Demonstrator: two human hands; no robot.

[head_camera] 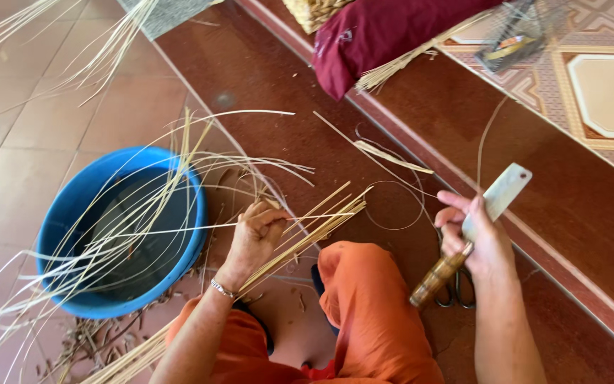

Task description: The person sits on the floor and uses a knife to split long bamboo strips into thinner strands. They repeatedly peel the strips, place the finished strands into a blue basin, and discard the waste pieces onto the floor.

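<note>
Nearest to me, low in the head view, my orange-clad knee (371, 313) fills the middle, and my left hand (257, 238) sits just left of it, fingers curled shut around a bundle of pale split strips (307, 227) whose cut ends fan out up and to the right; my right hand (474, 242) is to the right of the knee, fingers wrapped tight on the wooden handle of a cleaver (495, 203), blade pointing up and away, well apart from the strips; to do this well I judge the bundle should be held close to its ends so the strips stay even, and the blade kept angled away from the left fingers as the two come together; under the right hand a pair of scissors (456, 288) lies on the red floor, mostly covered by my wrist; further left the blue bucket (58, 213) holds long strips, and I cannot tell whether it has water in it; farthest off, a maroon cloth (385, 35) and a woven basket corner (314, 11) are cut off by the top edge; the strips' near ends run off the bottom.
</note>
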